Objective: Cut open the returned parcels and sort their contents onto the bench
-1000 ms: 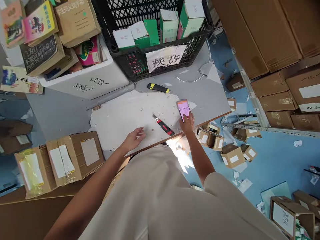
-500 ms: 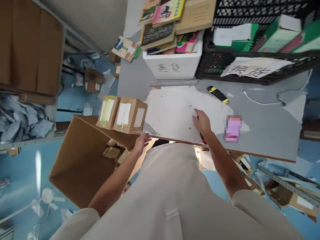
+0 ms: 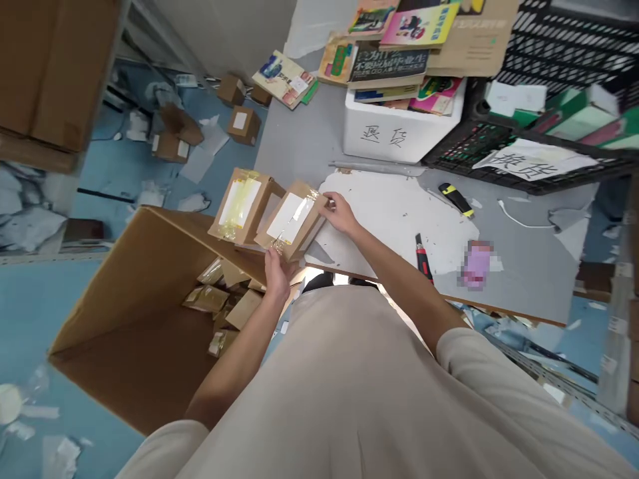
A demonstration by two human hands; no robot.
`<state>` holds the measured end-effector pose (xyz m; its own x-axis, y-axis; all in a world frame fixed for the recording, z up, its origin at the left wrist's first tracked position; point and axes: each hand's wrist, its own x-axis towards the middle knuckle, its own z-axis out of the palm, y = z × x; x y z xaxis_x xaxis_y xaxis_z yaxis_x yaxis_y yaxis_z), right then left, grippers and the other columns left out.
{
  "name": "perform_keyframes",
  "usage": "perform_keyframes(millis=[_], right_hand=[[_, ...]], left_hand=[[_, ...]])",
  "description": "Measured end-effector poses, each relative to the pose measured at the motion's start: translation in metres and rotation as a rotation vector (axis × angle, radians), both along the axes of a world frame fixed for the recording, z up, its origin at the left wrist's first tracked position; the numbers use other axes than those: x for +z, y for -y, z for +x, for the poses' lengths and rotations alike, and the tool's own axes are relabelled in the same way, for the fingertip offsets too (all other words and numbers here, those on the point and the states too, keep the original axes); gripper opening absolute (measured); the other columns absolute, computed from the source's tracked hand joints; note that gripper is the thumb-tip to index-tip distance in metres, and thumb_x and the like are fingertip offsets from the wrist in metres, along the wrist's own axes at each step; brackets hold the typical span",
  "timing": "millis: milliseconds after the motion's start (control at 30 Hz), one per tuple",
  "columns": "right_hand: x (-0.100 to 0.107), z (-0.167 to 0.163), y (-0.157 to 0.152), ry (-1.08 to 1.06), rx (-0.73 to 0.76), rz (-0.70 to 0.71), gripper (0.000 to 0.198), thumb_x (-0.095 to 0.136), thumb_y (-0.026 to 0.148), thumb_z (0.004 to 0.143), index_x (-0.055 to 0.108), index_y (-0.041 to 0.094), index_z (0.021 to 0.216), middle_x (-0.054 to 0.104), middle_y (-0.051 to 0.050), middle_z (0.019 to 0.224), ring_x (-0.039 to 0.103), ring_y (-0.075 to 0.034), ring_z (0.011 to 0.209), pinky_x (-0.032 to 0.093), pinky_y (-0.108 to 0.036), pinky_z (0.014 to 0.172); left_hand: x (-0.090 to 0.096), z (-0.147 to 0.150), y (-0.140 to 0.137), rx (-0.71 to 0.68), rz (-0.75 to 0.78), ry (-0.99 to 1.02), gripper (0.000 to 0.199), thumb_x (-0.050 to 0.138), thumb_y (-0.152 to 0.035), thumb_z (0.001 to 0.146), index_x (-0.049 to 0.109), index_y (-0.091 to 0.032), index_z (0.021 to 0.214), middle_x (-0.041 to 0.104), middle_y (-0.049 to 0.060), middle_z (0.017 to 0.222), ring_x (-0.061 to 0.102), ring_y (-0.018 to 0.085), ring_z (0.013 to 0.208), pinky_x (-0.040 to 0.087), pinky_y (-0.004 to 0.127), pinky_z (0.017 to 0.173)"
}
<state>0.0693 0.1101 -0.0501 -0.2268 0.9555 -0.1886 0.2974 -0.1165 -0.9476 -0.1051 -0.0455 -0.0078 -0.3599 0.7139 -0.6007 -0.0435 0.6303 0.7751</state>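
Note:
A taped cardboard box [image 3: 294,216] with a white label is tilted at the table's left end, held between both my hands. My left hand [image 3: 277,274] grips its near lower end, thumb on the tape. At its far right corner, my right hand [image 3: 340,211] has its fingers closed on the edge. Beside it on the left stands a second taped box [image 3: 242,205], also labelled. A red and black box cutter [image 3: 423,258] lies on the white board [image 3: 377,206], to the right of my right hand.
Below the table's left edge, a large open carton [image 3: 124,286] holds several small parcels [image 3: 207,298]. A white bin [image 3: 399,130] of books and a black crate [image 3: 544,126] stand at the back. A yellow and black cutter [image 3: 455,199] and a blurred pink item [image 3: 476,265] lie on the right.
My right hand has moved left from above the red cutter to the box. My left hand has come onto the same box, which is now tilted. The view has shifted.

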Motion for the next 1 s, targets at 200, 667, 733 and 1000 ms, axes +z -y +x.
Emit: perform_keyframes(millis=[200, 667, 733, 1000], right_hand=[[0.037, 0.117, 0.116, -0.016, -0.463, -0.025, 0.037, 0.064, 0.042, 0.077, 0.054, 0.022, 0.106, 0.061, -0.008, 0.115, 0.06, -0.018, 0.095, 0.051, -0.04, 0.094], [-0.018, 0.181, 0.226, -0.03, -0.719, -0.202, 0.052, 0.07, 0.038, 0.067, 0.046, 0.024, 0.11, 0.056, -0.011, 0.119, 0.062, -0.02, 0.093, 0.055, -0.043, 0.084], [-0.026, 0.189, 0.224, -0.003, -0.676, -0.238, 0.054, 0.071, 0.038, 0.065, 0.046, 0.023, 0.111, 0.056, -0.012, 0.12, 0.062, -0.022, 0.095, 0.055, -0.043, 0.081], [-0.05, 0.206, 0.208, 0.091, -0.558, -0.265, 0.047, 0.07, 0.036, 0.065, 0.047, 0.025, 0.105, 0.06, -0.01, 0.118, 0.058, -0.024, 0.111, 0.052, -0.043, 0.087]], left_hand=[[0.01, 0.047, -0.015, -0.248, 0.17, 0.058, 0.064, 0.055, -0.059, 0.085, 0.039, -0.033, 0.141, 0.051, 0.004, 0.14, 0.052, 0.026, 0.124, 0.049, 0.037, 0.094], [-0.044, 0.098, -0.03, -0.648, 0.19, 0.073, 0.08, 0.073, -0.039, 0.073, 0.04, -0.026, 0.145, 0.04, 0.011, 0.149, 0.04, 0.031, 0.135, 0.04, 0.045, 0.105], [-0.045, 0.092, -0.03, -0.701, 0.198, 0.038, 0.085, 0.077, -0.039, 0.069, 0.039, -0.027, 0.145, 0.04, 0.011, 0.15, 0.038, 0.032, 0.137, 0.037, 0.047, 0.107], [-0.07, 0.09, -0.037, -0.682, 0.162, 0.031, 0.074, 0.079, -0.036, 0.062, 0.053, -0.022, 0.13, 0.054, 0.014, 0.139, 0.045, 0.032, 0.133, 0.035, 0.047, 0.11]])
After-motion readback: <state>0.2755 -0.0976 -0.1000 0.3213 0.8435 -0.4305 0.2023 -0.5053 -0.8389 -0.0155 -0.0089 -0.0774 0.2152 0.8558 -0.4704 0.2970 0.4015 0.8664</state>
